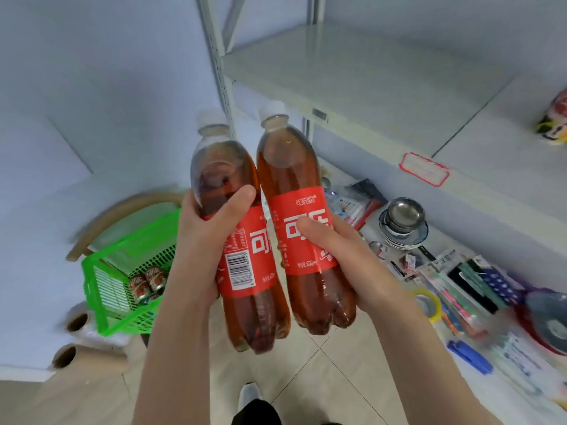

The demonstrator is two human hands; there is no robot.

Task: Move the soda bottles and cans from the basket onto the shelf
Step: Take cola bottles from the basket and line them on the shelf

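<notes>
Head view: our left hand [211, 237] wraps round one soda bottle [251, 268], thumb across its upper body, and our right hand [340, 259] grips a second bottle [294, 167] at its red label. We hold both caps-up and slightly tilted, their sides touching, in the air before the grey shelf [352, 69]. Low on the left sits the green basket [104, 289], with cans [147, 283] lying inside. Stacked bowls [402, 228] stand beneath the shelf at right.

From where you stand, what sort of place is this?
Probably a small shop or stockroom, though I can't be sure: grey metal shelving with a red-edged label tag, packaged goods and stacked bowls laid out beneath it, and a green basket holding soda cans.
</notes>
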